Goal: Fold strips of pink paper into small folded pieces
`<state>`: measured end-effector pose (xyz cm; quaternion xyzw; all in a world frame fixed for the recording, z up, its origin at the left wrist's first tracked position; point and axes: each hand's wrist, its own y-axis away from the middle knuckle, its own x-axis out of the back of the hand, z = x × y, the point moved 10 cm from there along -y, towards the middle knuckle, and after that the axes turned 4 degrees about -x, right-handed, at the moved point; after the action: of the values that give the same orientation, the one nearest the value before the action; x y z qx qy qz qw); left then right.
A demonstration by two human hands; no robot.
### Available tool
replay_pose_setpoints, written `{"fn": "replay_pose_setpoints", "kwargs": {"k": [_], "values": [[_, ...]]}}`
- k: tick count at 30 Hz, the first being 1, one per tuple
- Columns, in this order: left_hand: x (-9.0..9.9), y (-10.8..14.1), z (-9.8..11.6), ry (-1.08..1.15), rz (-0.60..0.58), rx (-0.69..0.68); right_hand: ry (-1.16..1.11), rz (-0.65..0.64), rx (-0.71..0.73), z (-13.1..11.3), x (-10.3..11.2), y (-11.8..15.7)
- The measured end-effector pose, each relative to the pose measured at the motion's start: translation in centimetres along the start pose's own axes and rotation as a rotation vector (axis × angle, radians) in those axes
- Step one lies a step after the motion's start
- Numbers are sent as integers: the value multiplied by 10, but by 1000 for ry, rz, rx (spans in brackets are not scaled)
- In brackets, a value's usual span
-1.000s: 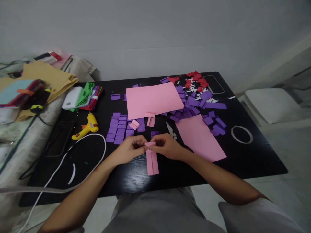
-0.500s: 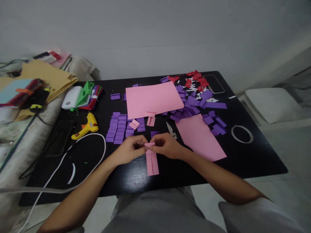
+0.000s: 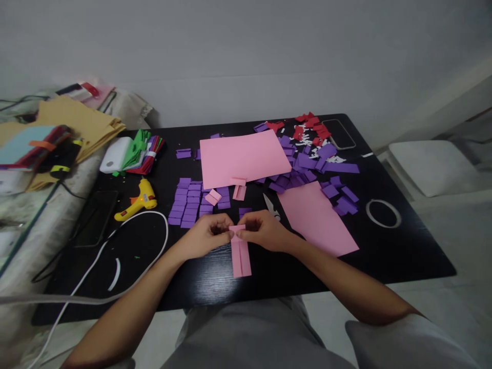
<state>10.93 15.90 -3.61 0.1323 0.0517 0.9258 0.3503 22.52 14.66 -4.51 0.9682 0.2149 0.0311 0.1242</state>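
Observation:
Between my two hands is a folded pink paper strip (image 3: 241, 259), creased lengthwise, its lower end pointing toward me. My left hand (image 3: 209, 236) pinches its upper left edge. On the other edge my right hand (image 3: 267, 231) grips with thumb and curled fingers. Both thumbs press near the top fold; the fingertips behind are partly hidden. Just beyond lie a small folded pink piece (image 3: 239, 191), another pink piece (image 3: 212, 197) on rows of folded purple pieces (image 3: 188, 202), and scissors (image 3: 271, 206) partly covered by my right hand.
A large pink sheet (image 3: 244, 158) and a second pink sheet (image 3: 317, 220) lie on the black table (image 3: 403, 256). Purple scraps (image 3: 295, 174) and red scraps (image 3: 313, 125) heap at the back right. Leftward are a yellow glue gun (image 3: 137, 200), a white cable (image 3: 166, 230) and a phone (image 3: 96, 218).
My hands keep their grip on the pink strip with almost no movement. The view has shifted very slightly.

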Motion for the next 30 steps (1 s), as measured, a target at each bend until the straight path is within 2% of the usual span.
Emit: {"fn": "replay_pose_setpoints", "kwargs": {"k": [6,14,21,26,30], "values": [[21,-2,-2,56,106,-39,23,92,-9,1,16,-2],[9,-3,6,110,134,-86,-89,9,-33,5,2,-4],[24,-4,0,136,238,-43,-104,96,190,-10,12,1],[31,-4,-3,178,310,-30,113,112,393,-34,9,12],[32,-4,-7,188,335,-29,190,129,437,-41,9,16]]}}
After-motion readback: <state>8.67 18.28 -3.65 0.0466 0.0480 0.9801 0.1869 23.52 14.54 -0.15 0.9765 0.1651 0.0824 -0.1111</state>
